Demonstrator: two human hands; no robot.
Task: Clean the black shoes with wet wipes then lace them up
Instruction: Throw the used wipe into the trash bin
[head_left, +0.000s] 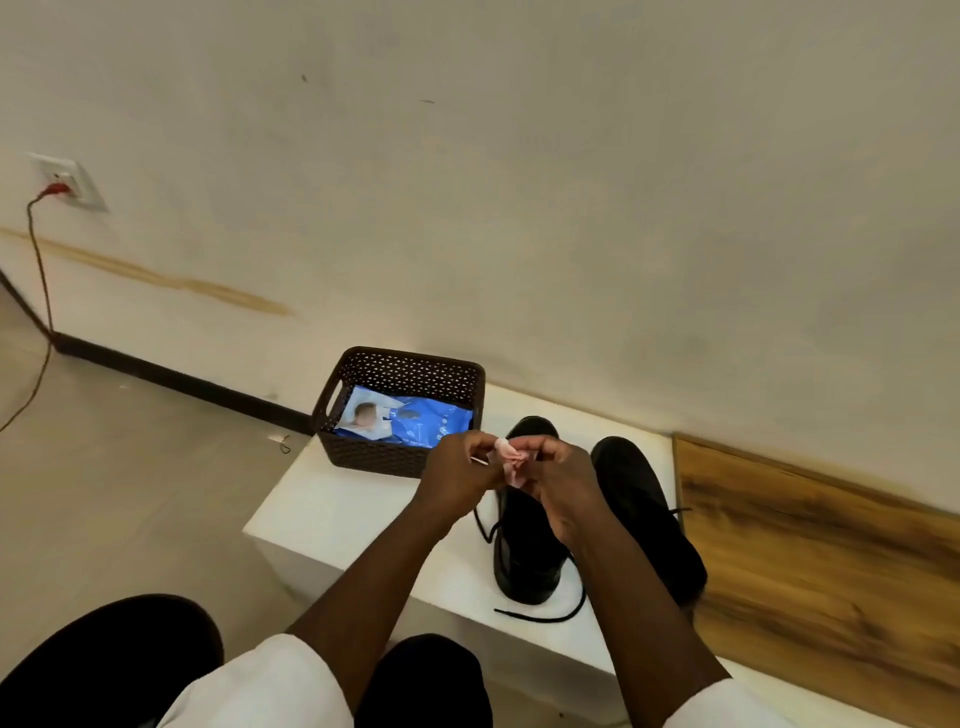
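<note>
Dark knees (111, 660) and white sleeves (270, 686) filled the bottom of the view, nearest the camera. Beyond them the left hand (457, 475) and right hand (558, 486) were raised together above the shoes, fingers pinched narrowly on something small and pale, possibly a wipe or a lace end; which could not be told. Whether a lace ran up into the hands could not be seen either.

Two black shoes were set side by side on a white block (332, 514), toes pointing away. The left shoe (524, 556) was partly hidden by the hands, its loose lace (545, 616) trailing over the block's front part. The right shoe (644, 514) lay just beside it.

The shoes were judged firm at the sole and heel, softer in the upper, and light enough for one hand; the heel or the collar would be the sound place to hold them. The lace was judged thin, limp and prone to slipping, best pinched near its stiff tip for threading.

Behind the shoes a brown basket (400, 460) stood on the block, a blue pack of wipes (415, 421) inside it. A wooden board (831, 561) was seen at the right, against the wall.
</note>
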